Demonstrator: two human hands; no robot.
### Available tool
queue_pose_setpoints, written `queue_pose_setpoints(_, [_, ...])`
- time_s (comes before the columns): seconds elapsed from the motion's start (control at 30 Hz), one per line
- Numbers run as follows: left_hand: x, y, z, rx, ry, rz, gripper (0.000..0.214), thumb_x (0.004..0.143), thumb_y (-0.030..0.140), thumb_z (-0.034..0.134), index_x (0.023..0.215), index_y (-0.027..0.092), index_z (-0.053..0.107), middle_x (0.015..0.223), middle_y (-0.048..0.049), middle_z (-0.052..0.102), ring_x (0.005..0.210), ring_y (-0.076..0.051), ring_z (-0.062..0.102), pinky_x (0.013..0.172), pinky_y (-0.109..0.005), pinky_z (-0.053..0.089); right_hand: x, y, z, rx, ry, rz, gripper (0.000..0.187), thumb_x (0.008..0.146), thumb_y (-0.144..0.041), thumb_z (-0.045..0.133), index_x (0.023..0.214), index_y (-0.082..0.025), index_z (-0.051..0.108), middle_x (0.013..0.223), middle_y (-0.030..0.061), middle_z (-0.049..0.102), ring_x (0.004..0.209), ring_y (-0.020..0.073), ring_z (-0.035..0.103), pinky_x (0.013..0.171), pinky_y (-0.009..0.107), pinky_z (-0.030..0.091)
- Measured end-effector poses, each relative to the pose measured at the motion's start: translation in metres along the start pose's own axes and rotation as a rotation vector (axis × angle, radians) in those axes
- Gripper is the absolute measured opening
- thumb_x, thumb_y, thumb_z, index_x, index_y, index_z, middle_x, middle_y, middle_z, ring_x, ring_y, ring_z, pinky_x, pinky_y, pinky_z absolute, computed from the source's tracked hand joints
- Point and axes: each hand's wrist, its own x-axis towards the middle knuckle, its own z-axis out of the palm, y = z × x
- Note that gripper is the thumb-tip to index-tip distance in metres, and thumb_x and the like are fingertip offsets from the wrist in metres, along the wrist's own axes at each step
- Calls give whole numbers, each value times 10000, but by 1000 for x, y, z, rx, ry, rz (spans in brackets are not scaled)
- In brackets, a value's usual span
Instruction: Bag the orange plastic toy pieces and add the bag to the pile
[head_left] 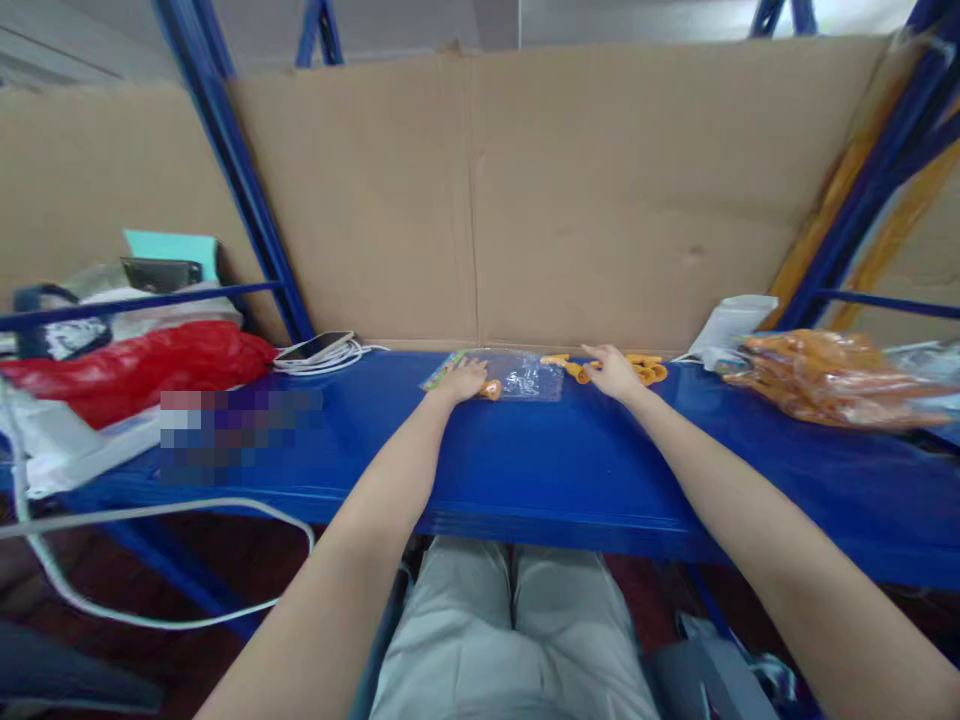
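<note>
My left hand lies with its fingers stretched over the left end of a clear plastic bag, which has a coloured printed part under the fingers. Beside that hand, a small orange plastic piece shows at the bag's lower edge. My right hand is over a group of yellow-orange plastic pieces, its fingers apart and pointing left. Some of these pieces show on both sides of it, close to the bag's right end. Exact shapes are too small to make out.
A blue table runs against a cardboard wall between blue metal posts. On the left lie a phone, coiled white cable and a red bag. A bag of orange pieces sits at the right.
</note>
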Motion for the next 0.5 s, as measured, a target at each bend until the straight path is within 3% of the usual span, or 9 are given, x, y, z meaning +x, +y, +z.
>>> queue_pose_setpoints(0.13, [-1, 0, 0, -21, 13, -11, 585, 961, 356, 222, 1520, 258, 361, 1592, -23, 341, 1495, -235, 261, 1222, -438, 157, -3, -7, 1, -25, -175, 22, 404, 942, -355, 475, 1290, -210, 620, 1222, 96, 700, 1142, 250, 638, 943, 346, 490])
queue_pose_setpoints(0.33, [-5, 4, -3, -90, 14, -45, 584, 964, 361, 205, 1510, 254, 382, 1593, -14, 334, 1494, -226, 264, 1224, -434, 159, -8, -29, -16, -140, -225, 228, 402, 930, -460, 473, 1158, -163, 620, 1078, 153, 732, 1000, 286, 685, 785, 340, 489])
queue_pose_setpoints(0.5, [-10, 5, -6, -97, 29, -52, 574, 965, 342, 212, 1502, 250, 394, 1596, -23, 332, 1495, -245, 261, 1218, -476, 172, -7, -33, -18, -82, -263, 255, 359, 891, -398, 532, 1112, -139, 646, 1014, 151, 738, 907, 270, 701, 707, 302, 475])
